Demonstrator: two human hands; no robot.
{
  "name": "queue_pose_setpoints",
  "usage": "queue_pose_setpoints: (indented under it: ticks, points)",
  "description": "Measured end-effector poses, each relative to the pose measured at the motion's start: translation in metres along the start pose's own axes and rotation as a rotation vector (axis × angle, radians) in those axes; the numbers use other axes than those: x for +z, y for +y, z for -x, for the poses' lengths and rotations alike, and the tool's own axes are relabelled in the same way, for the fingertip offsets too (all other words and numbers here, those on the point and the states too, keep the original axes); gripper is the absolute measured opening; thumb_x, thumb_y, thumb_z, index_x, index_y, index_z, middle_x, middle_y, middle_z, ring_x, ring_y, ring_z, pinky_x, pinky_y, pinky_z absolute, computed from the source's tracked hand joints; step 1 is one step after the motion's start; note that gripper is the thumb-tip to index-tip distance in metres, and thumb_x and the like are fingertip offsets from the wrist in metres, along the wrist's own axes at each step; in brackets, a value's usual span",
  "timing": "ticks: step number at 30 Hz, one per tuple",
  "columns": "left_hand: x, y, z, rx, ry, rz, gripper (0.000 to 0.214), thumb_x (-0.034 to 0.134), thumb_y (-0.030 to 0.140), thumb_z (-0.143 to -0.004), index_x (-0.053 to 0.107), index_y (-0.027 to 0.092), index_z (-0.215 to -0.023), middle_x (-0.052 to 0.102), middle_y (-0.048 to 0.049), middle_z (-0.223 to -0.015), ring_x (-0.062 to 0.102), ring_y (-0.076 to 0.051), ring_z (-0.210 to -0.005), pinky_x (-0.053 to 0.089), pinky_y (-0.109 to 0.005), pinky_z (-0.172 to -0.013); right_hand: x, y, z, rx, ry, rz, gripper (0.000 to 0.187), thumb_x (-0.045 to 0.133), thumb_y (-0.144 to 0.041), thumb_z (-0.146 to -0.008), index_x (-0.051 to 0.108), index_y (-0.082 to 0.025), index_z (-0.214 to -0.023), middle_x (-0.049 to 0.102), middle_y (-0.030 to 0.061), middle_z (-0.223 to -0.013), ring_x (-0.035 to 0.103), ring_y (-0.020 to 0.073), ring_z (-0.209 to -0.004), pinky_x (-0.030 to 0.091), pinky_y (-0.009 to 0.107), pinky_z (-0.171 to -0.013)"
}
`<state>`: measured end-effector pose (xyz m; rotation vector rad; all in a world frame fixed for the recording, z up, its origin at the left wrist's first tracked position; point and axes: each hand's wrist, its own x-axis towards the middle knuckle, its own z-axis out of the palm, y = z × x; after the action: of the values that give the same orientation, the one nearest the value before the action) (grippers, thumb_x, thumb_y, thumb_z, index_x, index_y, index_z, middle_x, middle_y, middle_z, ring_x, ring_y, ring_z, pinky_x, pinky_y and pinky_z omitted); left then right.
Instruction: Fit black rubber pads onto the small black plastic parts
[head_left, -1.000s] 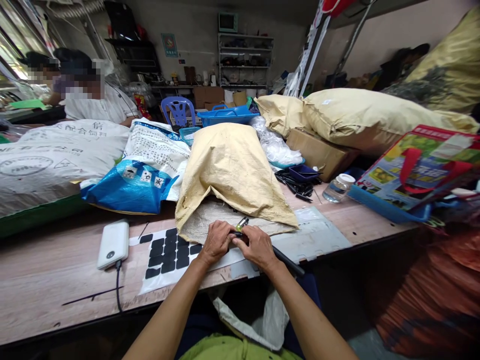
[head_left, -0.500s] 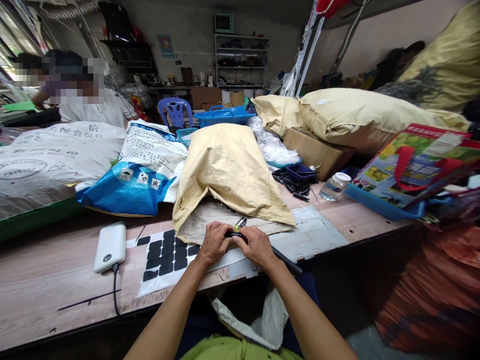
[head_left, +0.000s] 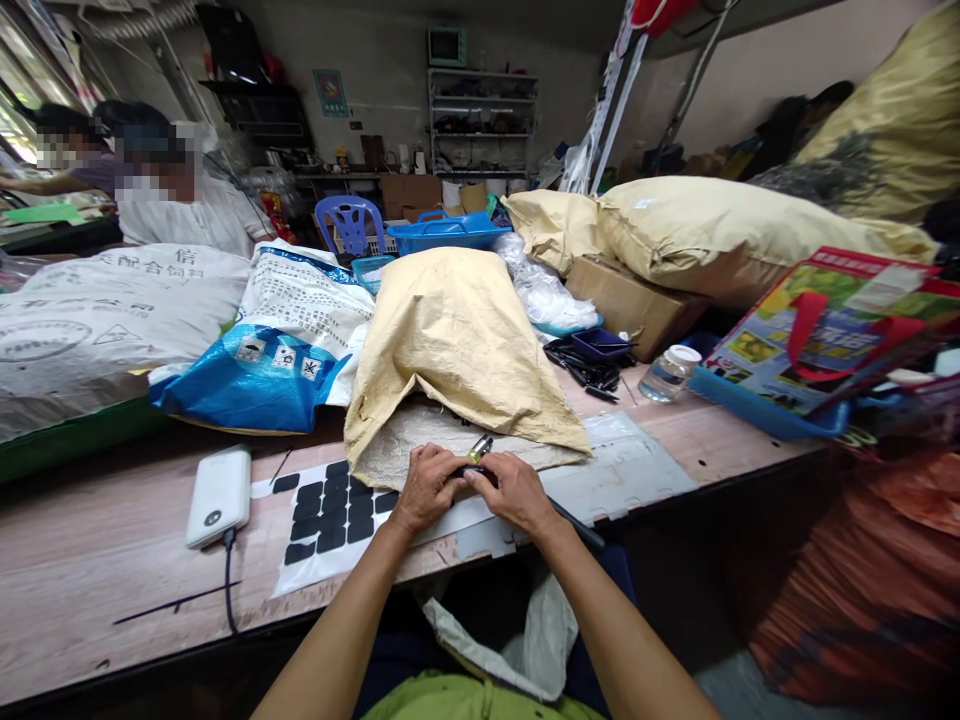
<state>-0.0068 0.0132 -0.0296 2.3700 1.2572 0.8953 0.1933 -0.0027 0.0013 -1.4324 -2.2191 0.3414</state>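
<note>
My left hand (head_left: 430, 488) and my right hand (head_left: 515, 490) are closed side by side, thumbs almost meeting, on a black rod or tube (head_left: 576, 524). Its far end sticks out beyond my right wrist, past the table edge. Between the fingertips rises a small shiny metal piece (head_left: 482, 447) with a yellow-green part at its base; how it joins the rod is hidden. Just beyond my hands lies the open mouth of a tan woven sack (head_left: 457, 330). A white sheet of black stickers (head_left: 330, 525) lies left of my left hand.
A white power bank (head_left: 219, 497) with a black cable lies at left. Beyond it is a blue-and-white sack (head_left: 262, 370). Black pieces (head_left: 592, 370), a clear jar (head_left: 670, 374) and a blue tray (head_left: 780, 415) stand at right. People sit at far left.
My hands stay almost in place around the rod, with only a slight shift of the fingers. At far left, a co-worker's arm and head have moved.
</note>
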Motion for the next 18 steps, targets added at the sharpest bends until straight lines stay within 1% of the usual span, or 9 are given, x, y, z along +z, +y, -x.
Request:
queue_pose_setpoints:
  ticks: [4, 8, 13, 18]
  points:
    - [0.002, -0.003, 0.0, 0.028, -0.03, -0.033, 0.027, 0.064, 0.033, -0.095, 0.072, 0.031, -0.121, 0.075, -0.0028, -0.097, 0.057, -0.024, -0.1, 0.031, -0.046, -0.099, 0.002, 0.0, 0.0, 0.0, -0.018, 0.025, 0.015, 0.06, -0.034, -0.098, 0.067, -0.021, -0.096, 0.071, 0.0048, -0.094, 0.06, 0.0201, -0.092, 0.04, 0.029, -0.08]
    - [0.006, -0.006, 0.0, 0.047, -0.027, -0.087, 0.025, 0.064, 0.029, -0.095, 0.073, 0.028, -0.118, 0.075, -0.0036, -0.096, 0.057, -0.024, -0.098, 0.031, -0.046, -0.099, 0.004, -0.005, -0.002, 0.04, -0.056, 0.096, 0.013, 0.061, -0.031, -0.096, 0.067, -0.021, -0.092, 0.071, 0.0068, -0.093, 0.059, 0.0223, -0.091, 0.04, 0.031, -0.077]
    - [0.008, -0.007, 0.001, 0.076, -0.011, -0.133, 0.021, 0.063, 0.026, -0.094, 0.074, 0.026, -0.112, 0.073, -0.0047, -0.092, 0.056, -0.024, -0.095, 0.033, -0.046, -0.098, 0.012, -0.01, -0.002, 0.064, -0.031, 0.142, 0.012, 0.061, -0.028, -0.096, 0.067, -0.02, -0.089, 0.072, 0.0089, -0.093, 0.059, 0.0243, -0.092, 0.04, 0.033, -0.078]
    - [0.006, -0.004, 0.002, 0.092, -0.011, -0.145, 0.022, 0.059, 0.023, -0.095, 0.074, 0.025, -0.11, 0.072, -0.0054, -0.089, 0.054, -0.025, -0.093, 0.035, -0.045, -0.096, 0.018, -0.012, 0.0, 0.068, -0.015, 0.141, 0.012, 0.061, -0.026, -0.095, 0.067, -0.02, -0.087, 0.072, 0.0089, -0.094, 0.058, 0.0241, -0.093, 0.041, 0.033, -0.082]
